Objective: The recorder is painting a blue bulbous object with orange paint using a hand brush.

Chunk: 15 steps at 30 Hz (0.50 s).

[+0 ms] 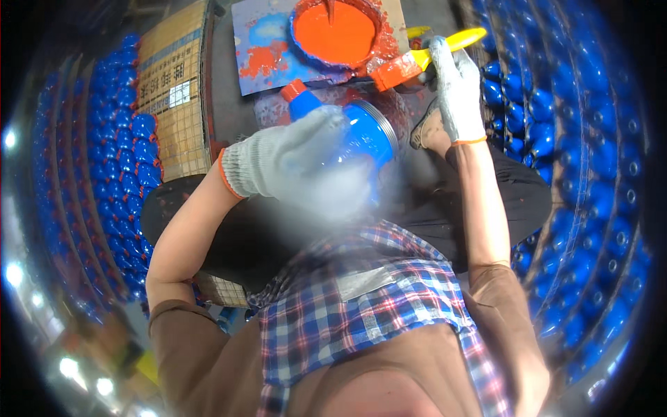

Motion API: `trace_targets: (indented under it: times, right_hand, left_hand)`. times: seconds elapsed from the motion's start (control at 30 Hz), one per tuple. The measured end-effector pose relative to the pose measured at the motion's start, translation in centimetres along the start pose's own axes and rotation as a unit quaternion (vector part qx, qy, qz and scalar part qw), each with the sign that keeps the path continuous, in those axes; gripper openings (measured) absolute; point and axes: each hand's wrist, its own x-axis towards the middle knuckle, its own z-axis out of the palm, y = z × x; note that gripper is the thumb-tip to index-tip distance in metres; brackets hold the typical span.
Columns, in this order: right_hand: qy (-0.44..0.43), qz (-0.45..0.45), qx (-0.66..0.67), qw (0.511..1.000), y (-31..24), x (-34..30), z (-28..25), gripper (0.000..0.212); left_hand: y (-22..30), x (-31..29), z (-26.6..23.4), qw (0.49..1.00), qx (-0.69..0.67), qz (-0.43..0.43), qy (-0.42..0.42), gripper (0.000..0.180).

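My gloved left hand [306,163] is wrapped round a glossy blue metal fitting [372,132] in front of my lap. The fitting has a bare threaded end at the right and a narrower neck with a red-painted tip at the upper left. Part of it is hidden behind the glove, and that area is blurred. In my gloved right hand [455,83] is a paintbrush [464,40] with a yellow handle, its bristles coated in orange-red paint. The brush head hangs beside a round tub of orange paint [335,31], whose rim is thick with paint.
Under the tub lies a paint-splattered board [253,62]. A wrapped carton [174,90] stands to the left. Rows of blue fittings with red ends [121,160] are stacked at the far left, and more blue fittings [590,160] rise in tiers along the right.
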Motion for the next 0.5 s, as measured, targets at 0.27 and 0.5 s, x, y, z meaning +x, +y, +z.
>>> trace_targets:
  times: [0.27, 0.5]
  right_hand:
    - [-0.165, -0.042, -0.07, 0.983, -1.6, -0.7, 1.6, 0.034]
    - [-0.104, -0.112, 0.008, 0.988, -6.4, -3.0, -0.2, 0.015]
  left_hand:
    - [1.1, 0.6, 2.0, 0.999, -0.043, 0.025, 0.002, 0.041]
    - [0.0, 1.0, 1.3, 0.999, -0.034, -0.027, -0.006, 0.044]
